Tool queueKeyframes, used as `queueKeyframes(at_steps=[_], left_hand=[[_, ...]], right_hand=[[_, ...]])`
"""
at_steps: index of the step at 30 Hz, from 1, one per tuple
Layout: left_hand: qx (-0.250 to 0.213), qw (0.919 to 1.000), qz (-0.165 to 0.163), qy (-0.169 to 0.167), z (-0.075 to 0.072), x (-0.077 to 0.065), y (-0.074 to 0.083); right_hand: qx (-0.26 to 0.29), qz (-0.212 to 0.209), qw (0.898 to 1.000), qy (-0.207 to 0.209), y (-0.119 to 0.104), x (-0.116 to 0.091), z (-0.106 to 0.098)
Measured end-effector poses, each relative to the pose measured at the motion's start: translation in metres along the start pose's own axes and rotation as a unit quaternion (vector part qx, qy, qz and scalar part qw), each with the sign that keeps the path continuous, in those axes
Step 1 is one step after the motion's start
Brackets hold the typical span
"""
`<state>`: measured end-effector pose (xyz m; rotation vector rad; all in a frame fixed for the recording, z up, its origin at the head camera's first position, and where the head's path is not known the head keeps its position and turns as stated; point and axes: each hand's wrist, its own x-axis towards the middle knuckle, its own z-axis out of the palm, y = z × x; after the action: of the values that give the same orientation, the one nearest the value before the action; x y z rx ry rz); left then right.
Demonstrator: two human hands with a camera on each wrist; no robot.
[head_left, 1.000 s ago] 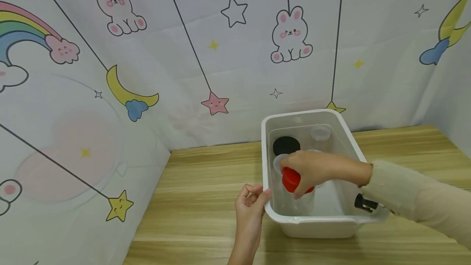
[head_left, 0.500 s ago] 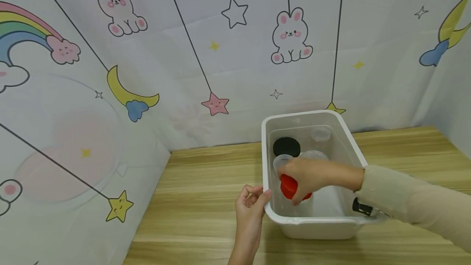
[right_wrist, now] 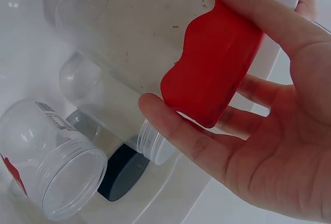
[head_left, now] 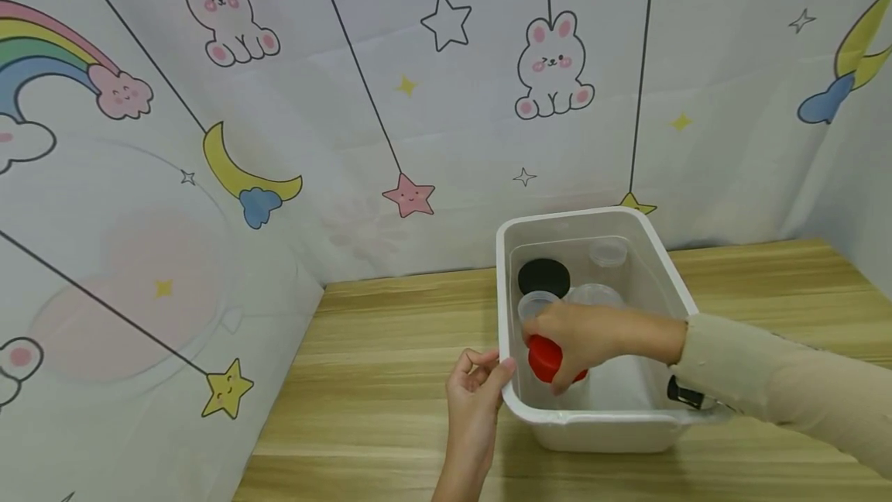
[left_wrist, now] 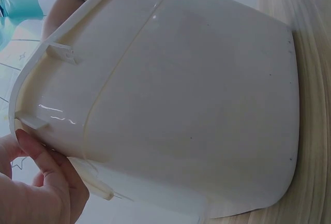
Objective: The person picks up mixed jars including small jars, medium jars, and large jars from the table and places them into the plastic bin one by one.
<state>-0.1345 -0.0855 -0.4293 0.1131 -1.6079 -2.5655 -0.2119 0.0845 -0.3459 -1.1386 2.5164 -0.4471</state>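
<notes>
My right hand (head_left: 585,338) reaches into a white plastic bin (head_left: 592,434) and grips the red lid (head_left: 545,359) of a clear jar (right_wrist: 124,32). In the right wrist view, the thumb and fingers (right_wrist: 181,136) spread around the lid's wavy-edged side, and the jar body extends away from the palm. My left hand (head_left: 474,393) holds the bin's near-left corner, thumb on the rim and fingers beneath. The left wrist view shows those fingers (left_wrist: 44,167) at the rim, beside the bin's outer wall (left_wrist: 196,94).
Farther back in the bin stand a black-lidded jar (head_left: 543,278) and several clear jars, one an open-mouthed jar (right_wrist: 57,172) with threads. The bin stands on a wood-grain table (head_left: 390,378). Behind it hangs a white cloth (head_left: 474,138) printed with rabbits and stars.
My right hand has moved slightly toward the near-left corner of the bin, carrying the red-lidded jar. The left hand keeps its hold on the rim.
</notes>
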Motion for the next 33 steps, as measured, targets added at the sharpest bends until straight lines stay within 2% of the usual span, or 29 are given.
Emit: queueKeyframes(at_steps=[7, 13, 17, 21, 29, 33], left_hand=[[0.001, 1.0, -0.002, 0.001, 0.001, 0.0, 0.001], [0.001, 1.0, -0.002, -0.002, 0.001, 0.0, 0.001], [0.003, 1.0, 0.0, -0.003, 0.001, 0.0, 0.001], [0.004, 1.0, 0.0, -0.001, 0.0, 0.0, 0.001], [0.004, 1.0, -0.003, -0.001, 0.0, 0.0, 0.0], [0.0, 1.0, 0.0, -0.005, 0.0, 0.0, 0.0]], right_hand=[[0.006, -0.024, 1.0, -0.003, 0.0, 0.002, 0.003], [0.01, -0.028, 1.0, -0.001, 0.0, 0.003, 0.007], [-0.003, -0.037, 0.999, 0.008, 0.003, 0.005, 0.012], [-0.017, -0.039, 0.999, 0.015, 0.005, 0.007, 0.016], [-0.003, -0.03, 0.999, 0.011, 0.009, 0.008, 0.021], [-0.014, -0.034, 0.999, 0.007, 0.008, 0.007, 0.021]])
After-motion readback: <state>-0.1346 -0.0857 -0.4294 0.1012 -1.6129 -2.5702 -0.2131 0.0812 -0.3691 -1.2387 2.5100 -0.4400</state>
